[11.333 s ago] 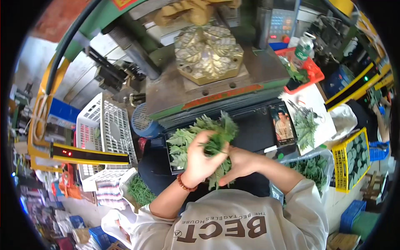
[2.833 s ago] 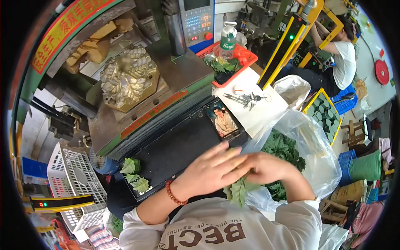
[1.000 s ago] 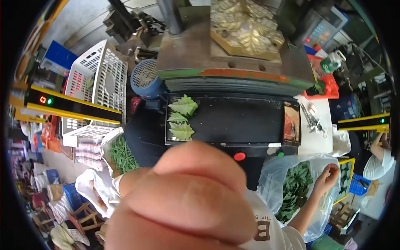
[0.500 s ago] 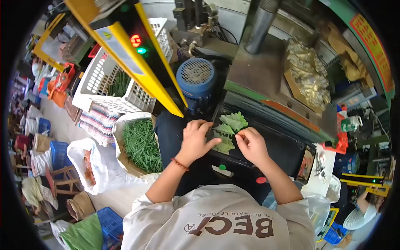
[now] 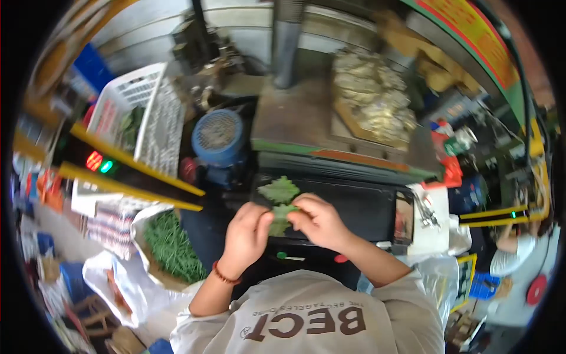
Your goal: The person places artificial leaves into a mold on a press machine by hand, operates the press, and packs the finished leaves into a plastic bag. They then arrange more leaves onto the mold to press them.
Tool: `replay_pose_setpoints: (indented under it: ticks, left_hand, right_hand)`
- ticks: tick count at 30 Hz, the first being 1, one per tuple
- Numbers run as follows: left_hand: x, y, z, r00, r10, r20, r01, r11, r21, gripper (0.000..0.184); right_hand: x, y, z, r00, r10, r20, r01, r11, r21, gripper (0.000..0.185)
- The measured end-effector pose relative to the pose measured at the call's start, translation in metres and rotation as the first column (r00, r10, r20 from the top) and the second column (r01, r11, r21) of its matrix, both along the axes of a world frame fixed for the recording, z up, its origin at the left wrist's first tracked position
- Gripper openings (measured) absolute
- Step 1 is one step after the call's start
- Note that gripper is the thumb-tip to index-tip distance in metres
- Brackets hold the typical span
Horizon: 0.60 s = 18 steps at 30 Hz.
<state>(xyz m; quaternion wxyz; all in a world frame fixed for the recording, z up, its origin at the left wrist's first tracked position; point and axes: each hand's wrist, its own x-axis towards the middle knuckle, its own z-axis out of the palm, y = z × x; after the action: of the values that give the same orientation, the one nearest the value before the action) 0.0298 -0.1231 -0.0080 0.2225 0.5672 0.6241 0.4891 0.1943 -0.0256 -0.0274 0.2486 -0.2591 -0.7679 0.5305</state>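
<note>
The right hand (image 5: 321,223) pinched the near side of a small green leaf (image 5: 283,211) between thumb and fingertips. The left hand (image 5: 246,235) was curled at the leaf's other side, its thumb raised; blur hid whether it gripped. The leaf was held over the left end of a black tray (image 5: 348,206), its outline jagged and its surface matte. Another leaf (image 5: 279,190), lobed and toothed, lay flat just beyond. The tray's smooth, dark surface ran open from the right hand to the phone (image 5: 404,218) at its right end. Beyond its far edge rose the press (image 5: 295,121), a scuffed metal slab bearing a lumpy, brassy mold (image 5: 374,97). A round blue motor (image 5: 218,133) with a grilled top stood near the tray's left corner.
</note>
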Motion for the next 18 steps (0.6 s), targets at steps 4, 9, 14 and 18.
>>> replay_pose_setpoints:
  ticks: [4,9,14,18]
  left_hand:
    - [0.021,0.009,0.018,0.991,-0.136,0.003,0.135,0.988,0.077,0.007]
    - [0.058,0.036,0.004,0.942,-0.332,0.053,0.313,0.924,0.221,0.010]
    - [0.093,0.049,0.007,0.901,-0.285,-0.327,0.408,0.813,0.415,0.013]
    - [0.092,0.092,0.016,0.853,-0.454,-0.258,0.480,0.876,0.045,0.015]
  right_hand:
    - [0.026,-0.001,0.015,0.987,-0.043,-0.153,0.014,0.983,-0.185,0.002]
    - [0.059,0.002,0.036,0.948,0.129,-0.292,-0.132,0.991,0.009,0.009]
    - [0.087,0.001,0.018,0.946,-0.048,-0.319,0.131,0.961,0.243,0.016]
    - [0.095,0.004,0.012,0.910,-0.230,-0.346,0.282,0.953,0.109,0.019]
